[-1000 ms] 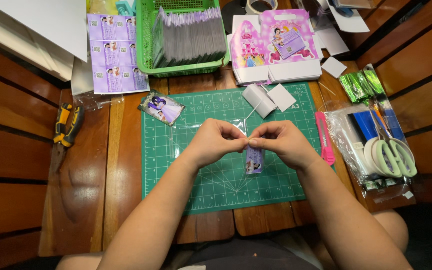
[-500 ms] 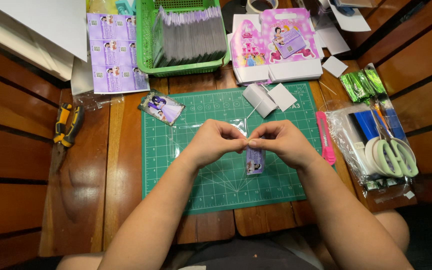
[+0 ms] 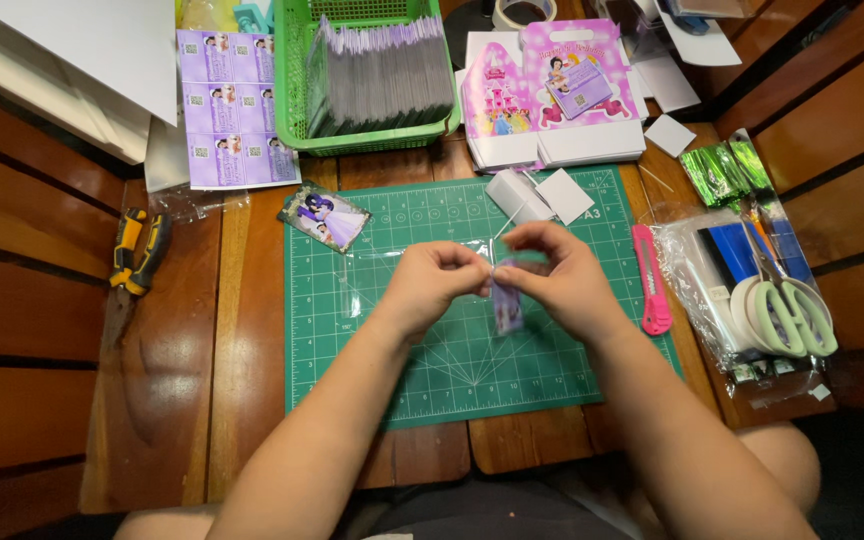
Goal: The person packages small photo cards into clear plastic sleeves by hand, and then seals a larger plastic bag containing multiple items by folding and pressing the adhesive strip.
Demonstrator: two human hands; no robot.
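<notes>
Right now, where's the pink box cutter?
The pink box cutter lies on the green cutting mat's right edge, just right of the right hand, beside the scissors.

A matt green rubbery cutting mat (image 3: 432,370) lies on a worktop (image 3: 172,400) of dark, polished wooden slats. The basket (image 3: 297,100) and pink knife (image 3: 649,280) are smooth plastic; the printed sheet (image 3: 227,110) is glossy paper, the small card (image 3: 507,305) sits in clear shiny film, and the green strips (image 3: 717,170) are metallic foil.

The fingers (image 3: 512,262) are hiding the card's (image 3: 508,308) top; the frame edge is cutting off the basket (image 3: 297,100).
</notes>
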